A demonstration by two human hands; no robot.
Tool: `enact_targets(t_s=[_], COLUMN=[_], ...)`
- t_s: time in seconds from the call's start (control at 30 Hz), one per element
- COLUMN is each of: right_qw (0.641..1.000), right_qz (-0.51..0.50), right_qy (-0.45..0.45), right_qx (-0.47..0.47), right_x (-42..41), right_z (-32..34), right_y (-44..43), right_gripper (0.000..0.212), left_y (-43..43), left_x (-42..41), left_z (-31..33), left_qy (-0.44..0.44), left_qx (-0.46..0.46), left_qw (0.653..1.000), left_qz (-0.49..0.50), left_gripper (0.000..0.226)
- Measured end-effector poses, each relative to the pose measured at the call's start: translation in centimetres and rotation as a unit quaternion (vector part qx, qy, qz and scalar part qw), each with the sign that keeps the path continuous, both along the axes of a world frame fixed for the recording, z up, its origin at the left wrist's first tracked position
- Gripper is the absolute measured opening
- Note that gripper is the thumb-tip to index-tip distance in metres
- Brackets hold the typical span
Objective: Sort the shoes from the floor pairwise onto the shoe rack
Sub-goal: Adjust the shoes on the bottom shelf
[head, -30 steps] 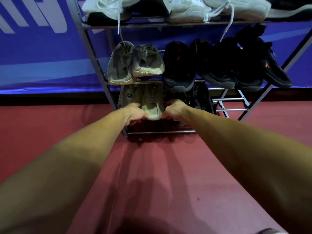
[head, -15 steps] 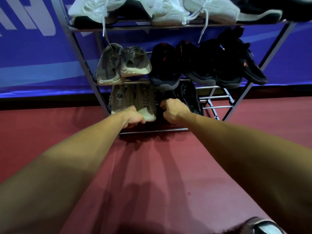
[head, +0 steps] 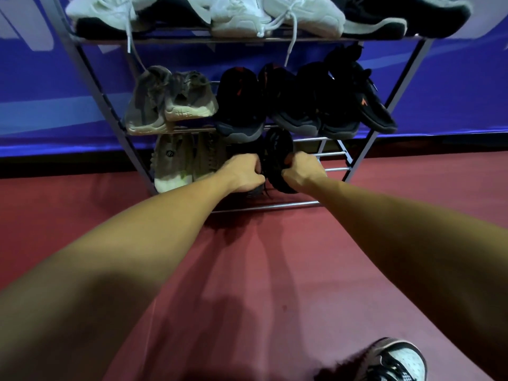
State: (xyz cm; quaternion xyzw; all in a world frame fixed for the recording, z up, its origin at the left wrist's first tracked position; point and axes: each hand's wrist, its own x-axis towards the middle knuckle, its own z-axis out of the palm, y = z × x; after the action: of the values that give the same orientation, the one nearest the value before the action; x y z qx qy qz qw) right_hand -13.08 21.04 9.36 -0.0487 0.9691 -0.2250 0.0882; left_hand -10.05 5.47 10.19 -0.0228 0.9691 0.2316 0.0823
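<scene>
two hands: left hand and right hand side by side, each gripping the black pair
shelf: lowest of the shoe rack
left of the hands: beige pair

This looks like a sports hall or event floor, not anyone's home. The floor is a smooth, dull-red sheet of the kind laid in gyms, with a faint seam running through it. Along the back hangs a blue banner with big pale lettering, above a black strip at its base. Against it stands a bare metal shoe rack loaded only with trainers: white sneakers on top, black sneakers and a grey pair below. A black-and-white sneaker shows at the near edge.
</scene>
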Motion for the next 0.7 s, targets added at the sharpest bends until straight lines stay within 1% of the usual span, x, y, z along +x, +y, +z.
enact_targets(t_s=[0.07,0.1,0.2,0.23,0.33,0.4,0.43,0.47,0.53,0.57,0.63,0.7], right_qw=[1.000,1.000,0.998,0.997,0.995,0.994,0.994,0.993,0.993,0.992,0.992,0.990], right_qz=[-0.015,-0.017,-0.001,0.003,0.007,-0.002,-0.004,-0.006,-0.017,-0.021,-0.026,-0.042], right_qy=[-0.011,-0.017,-0.043,-0.054,-0.082,-0.098,-0.105,-0.110,-0.115,-0.114,-0.118,-0.129], right_qx=[0.008,0.013,0.046,0.056,0.061,0.045,0.039,0.035,0.037,0.040,0.047,0.024], right_x=[-0.4,-0.6,-1.1,-1.2,-1.7,-2.0,-2.3,-2.5,-2.9,-3.0,-3.5,-4.1], right_z=[-0.4,-0.5,-1.0,-1.1,-1.6,-2.1,-2.2,-2.3,-2.4,-2.4,-2.6,-3.2], right_y=[1.0,1.5,2.3,2.5,2.7,2.7,2.7,2.8,3.0,3.1,3.4,3.8], right_gripper=[0.025,0.026,0.033,0.035,0.040,0.043,0.042,0.040,0.037,0.035,0.020,0.020], left_y=[1.5,2.2,3.9,4.3,5.2,5.5,5.7,5.9,6.4,6.6,6.5,6.3], left_x=[-0.3,-0.5,-1.1,-1.3,-1.8,-2.2,-2.4,-2.6,-3.0,-3.2,-3.7,-3.8], left_z=[-0.4,-0.7,-1.3,-1.4,-1.6,-1.5,-1.4,-1.3,-1.3,-1.5,-2.3,-3.1], left_qy=[-0.027,-0.045,-0.101,-0.117,-0.141,-0.159,-0.164,-0.169,-0.174,-0.171,-0.146,-0.129], left_qx=[-0.020,-0.035,-0.082,-0.084,-0.072,-0.068,-0.056,-0.035,0.044,0.082,0.116,0.123], left_qw=[0.999,0.998,0.991,0.989,0.987,0.985,0.985,0.985,0.983,0.980,0.978,0.978], left_qz=[-0.032,-0.041,-0.045,-0.040,-0.034,-0.030,-0.022,-0.007,0.035,0.057,0.094,0.109], left_gripper=[0.018,0.021,0.040,0.041,0.020,0.015,0.014,0.019,0.036,0.039,0.037,0.032])
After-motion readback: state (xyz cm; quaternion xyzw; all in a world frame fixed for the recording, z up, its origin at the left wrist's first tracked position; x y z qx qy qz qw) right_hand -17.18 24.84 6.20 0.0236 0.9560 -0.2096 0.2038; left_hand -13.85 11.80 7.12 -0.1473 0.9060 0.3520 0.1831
